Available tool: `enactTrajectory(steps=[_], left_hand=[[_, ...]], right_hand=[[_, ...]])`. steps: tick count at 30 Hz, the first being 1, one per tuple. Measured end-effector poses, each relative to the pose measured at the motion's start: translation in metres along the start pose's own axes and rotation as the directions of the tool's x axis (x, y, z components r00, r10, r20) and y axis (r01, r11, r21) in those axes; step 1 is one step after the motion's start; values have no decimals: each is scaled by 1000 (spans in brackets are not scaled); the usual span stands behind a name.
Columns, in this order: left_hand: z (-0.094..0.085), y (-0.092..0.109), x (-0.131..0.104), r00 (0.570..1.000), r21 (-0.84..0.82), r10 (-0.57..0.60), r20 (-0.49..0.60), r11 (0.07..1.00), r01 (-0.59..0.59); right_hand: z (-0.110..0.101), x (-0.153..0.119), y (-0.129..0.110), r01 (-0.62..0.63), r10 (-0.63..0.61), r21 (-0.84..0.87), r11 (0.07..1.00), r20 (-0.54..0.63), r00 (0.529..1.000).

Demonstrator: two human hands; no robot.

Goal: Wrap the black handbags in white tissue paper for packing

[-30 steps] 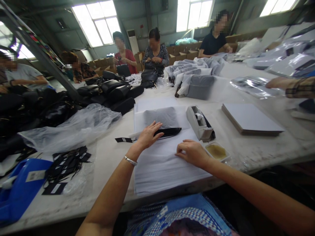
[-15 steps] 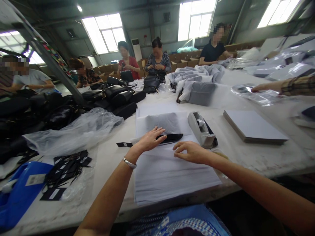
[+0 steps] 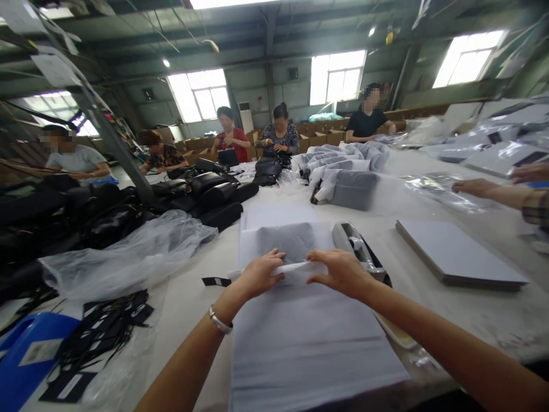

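A dark flat item shows faintly through white tissue paper point(image 3: 287, 240), which lies on a stack of white sheets point(image 3: 309, 355). My left hand point(image 3: 262, 273) pinches the left part of a folded tissue edge, thumb below and fingers above. On the right part of the same fold, my right hand point(image 3: 338, 272) has its fingers and thumb closed on the tissue. A black tag point(image 3: 216, 281) sticks out at the left of the fold. Right behind my right hand stands a grey tape dispenser point(image 3: 358, 243), partly covered by it.
Black bags point(image 3: 210, 194) and a clear plastic bag point(image 3: 128, 252) lie at left, above black tags point(image 3: 103, 326) and a blue container point(image 3: 34, 355). Grey boards point(image 3: 458, 252) are stacked at right. Wrapped bags point(image 3: 351, 186) stand behind. Another person's hand point(image 3: 476, 187) reaches in from the right.
Both hands have come onto the tissue and closed on its edge, folding it over the black strap-like piece that lay exposed. The camera view has tilted upward.
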State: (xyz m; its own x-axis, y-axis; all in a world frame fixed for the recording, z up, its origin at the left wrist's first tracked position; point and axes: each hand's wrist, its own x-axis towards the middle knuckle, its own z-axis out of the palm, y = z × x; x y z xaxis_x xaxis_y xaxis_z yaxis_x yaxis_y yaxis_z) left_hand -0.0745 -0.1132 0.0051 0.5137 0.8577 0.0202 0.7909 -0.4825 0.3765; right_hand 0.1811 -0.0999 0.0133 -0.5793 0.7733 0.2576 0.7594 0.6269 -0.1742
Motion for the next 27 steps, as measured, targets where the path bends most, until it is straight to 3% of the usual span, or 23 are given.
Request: enactTrajectory(steps=[2, 5, 8, 13, 22, 27], left_hand=[[4, 0, 0, 999, 7, -2, -39, 1000, 2], [6, 1, -1, 998, 36, -8, -70, 999, 11], [3, 1, -2, 995, 87, -57, -84, 994, 64], [-9, -6, -1, 981, 141, -155, -119, 975, 171], [-24, -27, 14, 970, 108, -133, -201, 982, 157], [-23, -31, 23, 942, 159, -168, -290, 962, 220]], right_hand=[[0, 2, 5, 39, -38, -34, 999, 45, 998], [2, 9, 15, 55, -55, -25, 998, 23, 998], [8, 23, 27, 29, -29, 54, 998, -4, 1000], [22, 43, 43, -45, 37, 101, 994, 74, 997], [26, 66, 50, -134, 131, 46, 990, 60, 989], [29, 78, 54, -165, 163, 17, 986, 66, 984]])
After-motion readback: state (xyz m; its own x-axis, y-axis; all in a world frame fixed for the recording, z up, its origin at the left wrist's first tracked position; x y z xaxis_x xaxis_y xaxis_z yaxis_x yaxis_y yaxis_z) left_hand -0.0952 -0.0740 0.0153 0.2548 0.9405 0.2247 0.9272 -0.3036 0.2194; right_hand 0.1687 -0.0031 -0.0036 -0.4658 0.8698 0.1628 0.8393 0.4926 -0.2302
